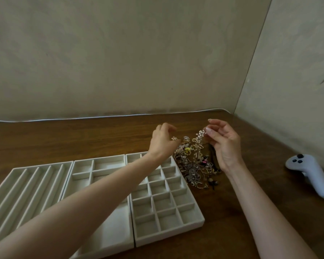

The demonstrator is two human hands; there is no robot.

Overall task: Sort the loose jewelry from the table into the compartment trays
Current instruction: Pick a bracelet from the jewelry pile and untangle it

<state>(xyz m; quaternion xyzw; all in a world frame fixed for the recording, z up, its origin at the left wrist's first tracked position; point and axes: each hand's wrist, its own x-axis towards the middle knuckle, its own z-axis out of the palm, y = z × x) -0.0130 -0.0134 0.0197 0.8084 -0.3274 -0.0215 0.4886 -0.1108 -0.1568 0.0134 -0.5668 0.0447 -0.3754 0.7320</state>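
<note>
Three white trays (99,158) lie side by side along the near edge of the tabletop (82,135), with the jewelry pile (193,165) just beside the rightmost. Our right grip (225,146) pinches a pearl strand (200,134) above the pile. Our left grip (162,142) curls over it, and we cannot tell whether it holds anything.

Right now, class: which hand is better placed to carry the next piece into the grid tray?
Probably the right hand: it already pinches a pearl cluster held above the jewelry pile, beside the grid tray. What the left hand holds is unclear.
</note>
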